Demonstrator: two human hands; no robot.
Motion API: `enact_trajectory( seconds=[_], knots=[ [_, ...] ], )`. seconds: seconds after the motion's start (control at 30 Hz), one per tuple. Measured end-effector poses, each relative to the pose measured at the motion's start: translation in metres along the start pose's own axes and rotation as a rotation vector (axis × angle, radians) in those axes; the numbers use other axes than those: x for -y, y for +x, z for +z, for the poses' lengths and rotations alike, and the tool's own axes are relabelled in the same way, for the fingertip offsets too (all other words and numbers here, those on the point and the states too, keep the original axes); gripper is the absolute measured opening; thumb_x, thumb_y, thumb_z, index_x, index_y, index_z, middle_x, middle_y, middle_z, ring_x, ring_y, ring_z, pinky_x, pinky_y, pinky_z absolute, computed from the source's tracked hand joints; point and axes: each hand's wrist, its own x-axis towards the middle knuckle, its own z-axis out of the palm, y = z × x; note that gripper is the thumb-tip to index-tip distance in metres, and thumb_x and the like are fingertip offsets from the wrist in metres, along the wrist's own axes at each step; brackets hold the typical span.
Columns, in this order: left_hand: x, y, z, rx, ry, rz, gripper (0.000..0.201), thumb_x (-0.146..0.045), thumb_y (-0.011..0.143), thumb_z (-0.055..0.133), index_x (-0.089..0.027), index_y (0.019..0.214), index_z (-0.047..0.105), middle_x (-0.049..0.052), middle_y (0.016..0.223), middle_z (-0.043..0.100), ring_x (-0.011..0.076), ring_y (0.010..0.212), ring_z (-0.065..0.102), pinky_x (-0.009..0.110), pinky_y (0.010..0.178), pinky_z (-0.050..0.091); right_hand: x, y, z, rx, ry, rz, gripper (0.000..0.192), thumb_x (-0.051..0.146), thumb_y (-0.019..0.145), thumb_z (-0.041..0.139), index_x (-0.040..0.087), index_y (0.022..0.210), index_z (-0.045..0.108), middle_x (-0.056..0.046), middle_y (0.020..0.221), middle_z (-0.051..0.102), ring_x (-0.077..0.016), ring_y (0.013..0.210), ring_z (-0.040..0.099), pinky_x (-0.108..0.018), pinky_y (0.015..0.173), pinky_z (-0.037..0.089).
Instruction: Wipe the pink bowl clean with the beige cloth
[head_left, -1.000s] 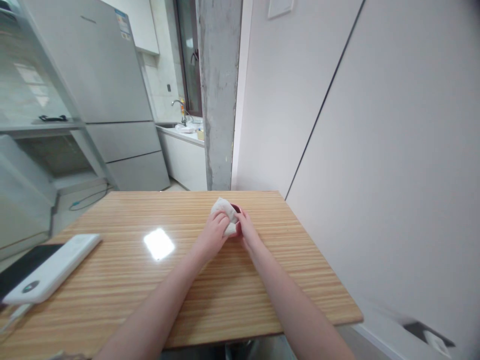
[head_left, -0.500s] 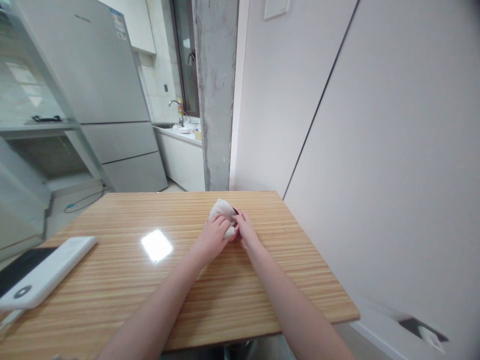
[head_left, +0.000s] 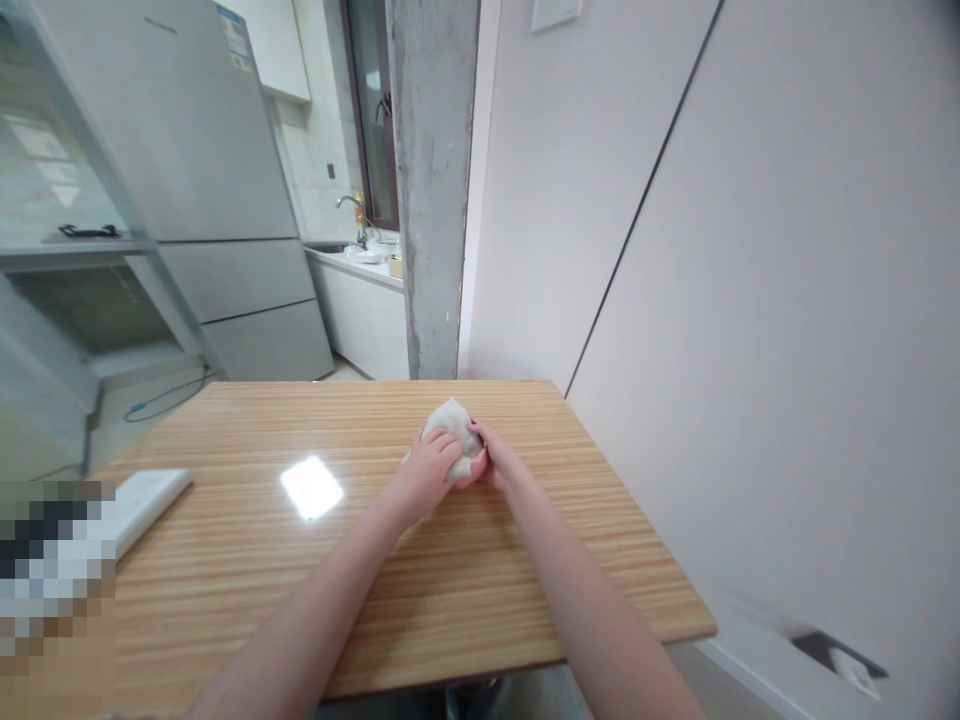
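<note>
Over the far middle of the wooden table (head_left: 315, 580), my two hands are close together. Bunched under the bent fingers of my left hand (head_left: 431, 466) is a whitish cloth (head_left: 452, 414), pressed against a small pink object (head_left: 474, 468). My right hand (head_left: 496, 456) is closed around the right side of that object, its thumb near the upper edge. A dark patch shows beside the thumb. Cloth and fingers cover most of the object, so its kind cannot be made out.
A white flat device (head_left: 154, 492) lies at the table's left, partly pixelated. A grey refrigerator (head_left: 217, 170), a sink faucet (head_left: 352, 205) and a bare concrete pillar (head_left: 435, 190) stand beyond. A pale wall (head_left: 750, 330) runs along the right side.
The cloth has shifted slightly right and now spreads wider over the object. My right hand has turned a little, and more of the pink surface shows at the bottom.
</note>
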Motion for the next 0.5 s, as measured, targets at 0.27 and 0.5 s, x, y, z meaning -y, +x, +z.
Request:
enact_trajectory(
  seconds=[0.27, 0.5],
  knots=[
    [-0.001, 0.0, -0.001, -0.028, -0.051, -0.03, 0.01, -0.015, 0.081, 0.047, -0.017, 0.088, 0.054, 0.009, 0.1, 0.057, 0.0224, 0.101, 0.048, 0.039, 0.093, 0.039, -0.013, 0.01, -0.003, -0.34, -0.016, -0.277, 0.023, 0.023, 0.056, 0.063, 0.021, 0.079, 0.061, 0.004, 0.067, 0.064, -0.0138, 0.069, 0.056, -0.024, 0.063, 0.044],
    [-0.004, 0.001, 0.002, 0.024, -0.003, -0.103, 0.013, -0.024, 0.086, 0.045, -0.017, 0.088, 0.056, 0.01, 0.099, 0.059, 0.0245, 0.101, 0.05, 0.044, 0.095, 0.037, -0.022, 0.012, -0.004, -0.315, -0.016, -0.258, 0.025, 0.025, 0.058, 0.062, 0.022, 0.083, 0.06, 0.004, 0.071, 0.064, -0.0142, 0.072, 0.057, -0.025, 0.065, 0.045]
  ],
)
